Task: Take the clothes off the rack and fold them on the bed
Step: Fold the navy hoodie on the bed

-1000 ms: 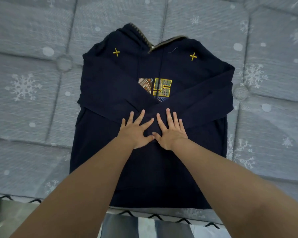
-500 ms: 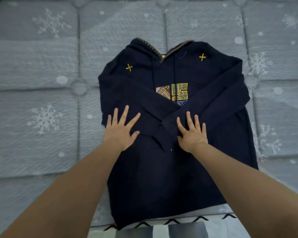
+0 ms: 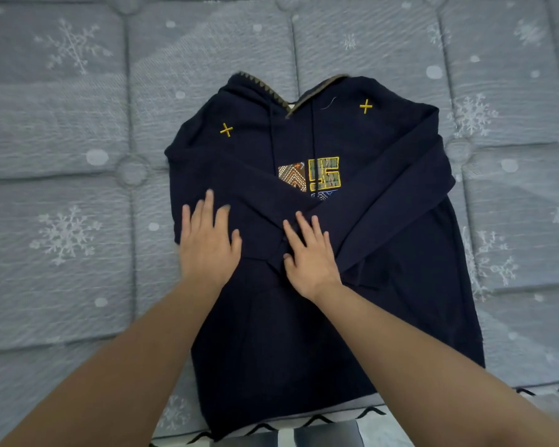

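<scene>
A dark navy hoodie (image 3: 384,259) lies flat on the bed, front up, with a yellow embroidered patch on the chest and two small yellow crosses near the shoulders. Both sleeves are folded across the body and cross at the middle. My left hand (image 3: 207,243) rests palm down on the left sleeve, fingers apart. My right hand (image 3: 307,256) presses flat where the sleeves overlap. Neither hand grips the cloth. No rack is in view.
The grey quilted mattress (image 3: 65,221) with white snowflakes and dots spreads all around the hoodie. Its near edge (image 3: 336,424), with black zigzag trim, runs just below the hoodie's hem.
My hands went from side by side at the centre to apart, then the left moved up along the left sleeve and the right shifted back toward the crossing. The view moved.
</scene>
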